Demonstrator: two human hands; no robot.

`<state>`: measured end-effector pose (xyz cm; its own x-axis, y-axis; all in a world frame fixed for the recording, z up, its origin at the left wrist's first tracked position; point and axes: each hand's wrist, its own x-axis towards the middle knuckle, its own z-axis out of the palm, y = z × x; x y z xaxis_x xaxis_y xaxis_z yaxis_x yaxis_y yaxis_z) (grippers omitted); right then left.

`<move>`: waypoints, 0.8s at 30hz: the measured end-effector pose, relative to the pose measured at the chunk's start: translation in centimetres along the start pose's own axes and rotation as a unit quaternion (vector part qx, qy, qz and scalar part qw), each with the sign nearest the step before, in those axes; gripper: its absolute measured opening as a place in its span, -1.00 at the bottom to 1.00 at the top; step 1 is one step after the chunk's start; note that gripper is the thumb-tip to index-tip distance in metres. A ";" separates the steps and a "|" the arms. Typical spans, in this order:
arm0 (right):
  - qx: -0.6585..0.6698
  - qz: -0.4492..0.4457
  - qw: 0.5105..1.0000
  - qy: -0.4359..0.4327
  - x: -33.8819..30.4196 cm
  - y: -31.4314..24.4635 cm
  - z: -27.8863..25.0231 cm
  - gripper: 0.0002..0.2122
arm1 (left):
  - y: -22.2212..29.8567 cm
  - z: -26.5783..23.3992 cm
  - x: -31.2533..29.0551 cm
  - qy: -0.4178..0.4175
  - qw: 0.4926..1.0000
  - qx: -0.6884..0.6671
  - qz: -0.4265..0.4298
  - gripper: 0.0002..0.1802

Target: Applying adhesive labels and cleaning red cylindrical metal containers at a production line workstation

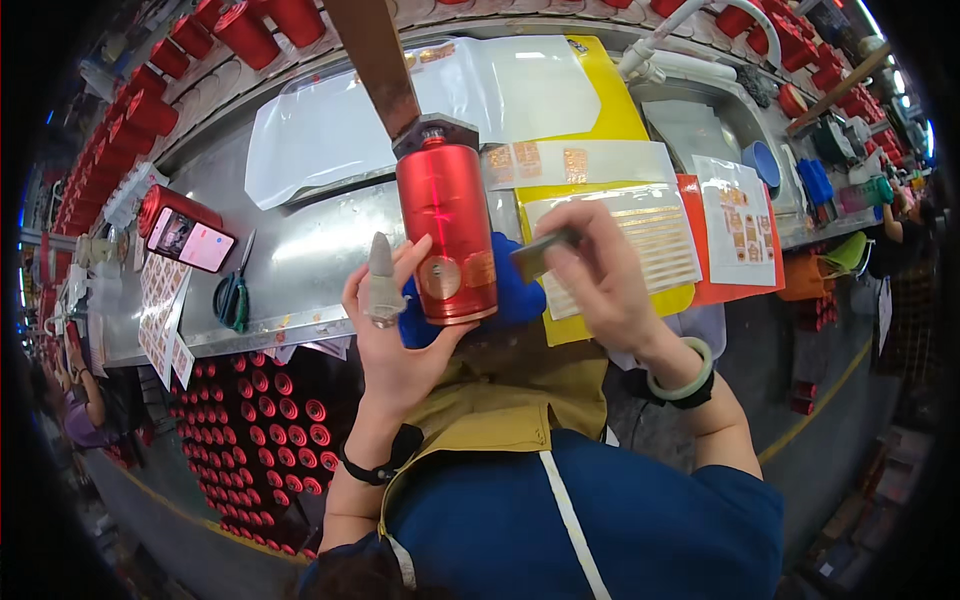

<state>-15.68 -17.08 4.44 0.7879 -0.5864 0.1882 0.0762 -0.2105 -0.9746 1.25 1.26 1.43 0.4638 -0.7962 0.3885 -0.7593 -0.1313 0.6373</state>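
A glossy red metal bottle (438, 200) lies with its neck against a dark bracket (436, 136) and its base toward me. Gold decals (481, 268) show on its lower side. My left hand (392, 335) cups the base end, thumb by the bottom edge and fingers along the left side; a pale finger cot (382, 285) covers one finger. Just right of the bottle, my right hand (603, 275) pinches a small flat scraper-like piece (540, 255), apart from the bottle. Blue cloth (517, 290) lies under the bottle's base.
A brown bar (372, 60) runs to the bracket. Decal sheets (610, 235) lie right on a yellow board (612, 100). Left are scissors (234, 298), a phone (190, 240) and another decal sheet (160, 310). A white tap (650, 60) stands over a sink; several red bottles (245, 35) line the back.
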 end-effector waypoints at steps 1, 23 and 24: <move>0.037 0.046 0.998 0.018 0.2 -0.2 -0.8 -0.71 | 0.3 -0.2 0.3 0.008 0.999 0.027 0.046 0.10; -0.694 -0.018 0.715 -0.081 5.2 11.0 -9.9 -0.60 | -2.5 2.3 -0.5 -0.037 0.999 -0.024 -0.022 0.23; -0.723 0.050 0.684 -0.083 5.2 11.0 -10.5 -0.54 | -2.4 2.2 -0.6 -0.042 0.998 -0.020 -0.033 0.22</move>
<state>-17.21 -30.66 -4.03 0.8130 -0.5823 -0.0047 -0.5720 -0.8001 0.1806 1.80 0.76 -1.78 0.4713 -0.8337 0.2877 -0.7087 -0.1638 0.6862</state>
